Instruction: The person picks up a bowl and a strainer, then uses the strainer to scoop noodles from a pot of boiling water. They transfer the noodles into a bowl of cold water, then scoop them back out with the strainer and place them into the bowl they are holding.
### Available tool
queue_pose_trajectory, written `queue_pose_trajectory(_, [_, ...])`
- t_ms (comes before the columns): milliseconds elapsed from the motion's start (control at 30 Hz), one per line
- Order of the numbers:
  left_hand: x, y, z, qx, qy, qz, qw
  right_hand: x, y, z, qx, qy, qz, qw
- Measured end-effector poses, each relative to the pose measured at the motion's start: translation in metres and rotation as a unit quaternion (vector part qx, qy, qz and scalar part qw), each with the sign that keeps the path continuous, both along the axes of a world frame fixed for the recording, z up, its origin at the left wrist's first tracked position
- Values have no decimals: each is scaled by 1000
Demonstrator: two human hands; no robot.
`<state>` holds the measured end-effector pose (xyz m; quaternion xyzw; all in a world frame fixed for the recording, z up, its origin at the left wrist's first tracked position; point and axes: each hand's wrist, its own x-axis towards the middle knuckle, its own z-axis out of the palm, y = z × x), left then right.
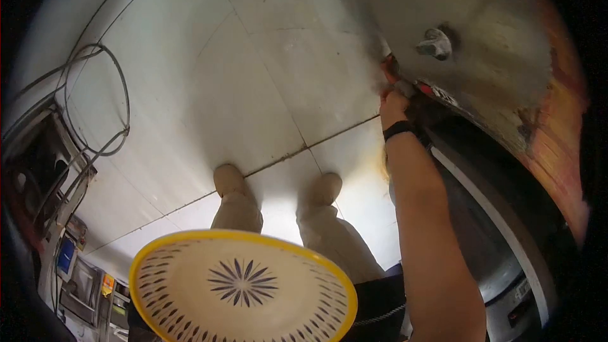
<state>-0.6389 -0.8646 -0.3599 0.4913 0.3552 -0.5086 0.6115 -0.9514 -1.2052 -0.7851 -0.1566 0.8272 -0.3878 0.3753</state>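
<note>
A cream bowl (pixel 190 285) with a yellow rim and dark blue petal marks is tilted toward me at the bottom of the head view. No part of my left hand shows; anything behind the bowl is hidden. My right arm stretches forward along the right side, with a black band (pixel 398 129) at the wrist. Far out, my right hand (pixel 394 101) is closed beside a small orange-red part (pixel 389 71) at the dark edge below a grey panel. I cannot tell what its fingers hold.
Pale floor tiles (pixel 272 76) lie under my two shoes. A looped cable (pixel 126 107) hangs at the left, near a dark appliance (pixel 44 164). At the right stand a metal knob (pixel 436 44) on the worn panel and a rounded silver appliance (pixel 487 253) beside my arm.
</note>
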Motion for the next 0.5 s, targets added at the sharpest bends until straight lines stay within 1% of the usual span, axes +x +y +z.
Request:
queue_pose_trajectory(33, [0,-2,-7,4,-2,-2,1000,-15,-2,-25,26,153,105,982])
queue_pose_trajectory(67, [2,-3,-12,10,-1,-1,1000,-55,0,-74,78,435,312,841])
queue_pose_trajectory(100, [1,-4,-16,13,-3,0,1000,-45,-2,-87,-94,744,407,521])
queue_pose_trajectory(133, [1,-5,-20,16,-3,0,1000,-53,0,-84,64,741,476,470])
queue_pose_trajectory(167, [2,-7,-23,21,-2,-1,1000,-65,2,-78,217,701,558,389])
queue_pose_trajectory(200, [2,-7,-24,23,-3,-2,1000,-8,0,5,325,631,630,316])
queue_pose_trajectory(233, [2,-7,-27,25,-3,-1,1000,-8,-2,9,353,598,630,348])
queue_pose_trajectory(300, [1,-8,-28,29,0,1,1000,-28,-8,-8,364,579,613,396])
queue_pose_trajectory(500, [-3,-11,-30,32,-1,1,999,-56,-19,-28,379,553,575,469])
